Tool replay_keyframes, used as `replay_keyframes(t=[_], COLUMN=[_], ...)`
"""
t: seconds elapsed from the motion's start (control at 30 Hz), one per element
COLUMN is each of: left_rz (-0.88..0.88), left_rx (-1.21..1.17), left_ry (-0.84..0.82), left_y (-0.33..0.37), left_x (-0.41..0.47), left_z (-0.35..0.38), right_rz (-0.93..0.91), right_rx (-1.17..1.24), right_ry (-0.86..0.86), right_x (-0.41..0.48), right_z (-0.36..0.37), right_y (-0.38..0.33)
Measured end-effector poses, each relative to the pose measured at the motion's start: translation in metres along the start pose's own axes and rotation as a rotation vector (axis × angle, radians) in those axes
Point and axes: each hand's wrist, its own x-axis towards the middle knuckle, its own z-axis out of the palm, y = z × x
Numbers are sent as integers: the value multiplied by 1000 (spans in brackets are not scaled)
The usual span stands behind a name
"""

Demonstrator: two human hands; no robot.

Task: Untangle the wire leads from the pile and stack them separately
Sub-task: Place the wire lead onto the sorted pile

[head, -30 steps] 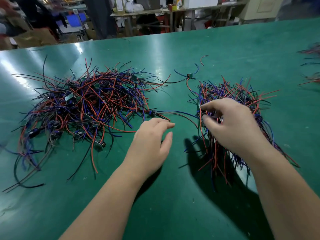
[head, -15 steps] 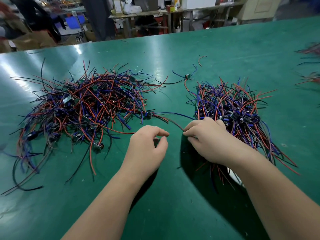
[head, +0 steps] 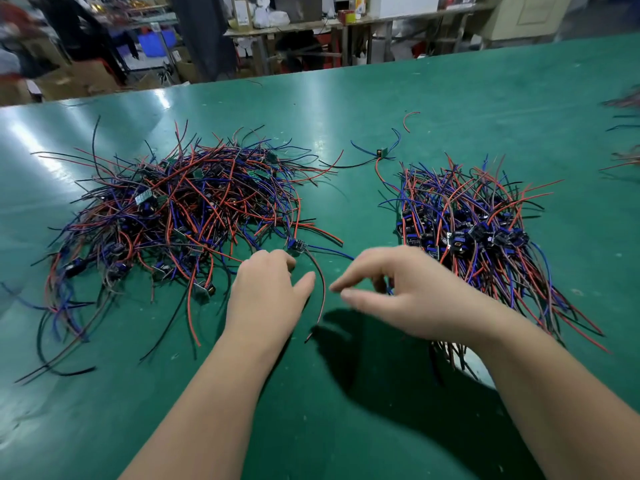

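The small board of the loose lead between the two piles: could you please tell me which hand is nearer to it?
Left. The left hand has its fingers close below the small board; the right hand is farther off, to its lower right.

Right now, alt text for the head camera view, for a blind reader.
A left hand and a right hand reach over a green table, between a tangled pile of red, blue and black wire leads at left and a neater stack at right.
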Motion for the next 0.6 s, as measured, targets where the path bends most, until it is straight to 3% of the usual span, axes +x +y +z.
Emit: replay_keyframes(t=[0.07,0.17,0.33,0.47,0.6], left_rz=[10,39,49,5,7], left_rx=[-25,-38,-127,-220,-126], left_ry=[12,10,4,-18,46], left_y=[1,2,5,6,7], left_x=[-2,-5,-7,-6,-7], left_z=[-2,-2,-1,-1,-1], right_rz=[115,297,266,212,137], right_rx=[-233,-476,-329,-343,-217], right_ry=[107,-7,27,-69,-180], right_x=[3,4,6,4,1], right_z=[-1,-3,-2,1,2], right_y=[4,11,4,-2,-7])
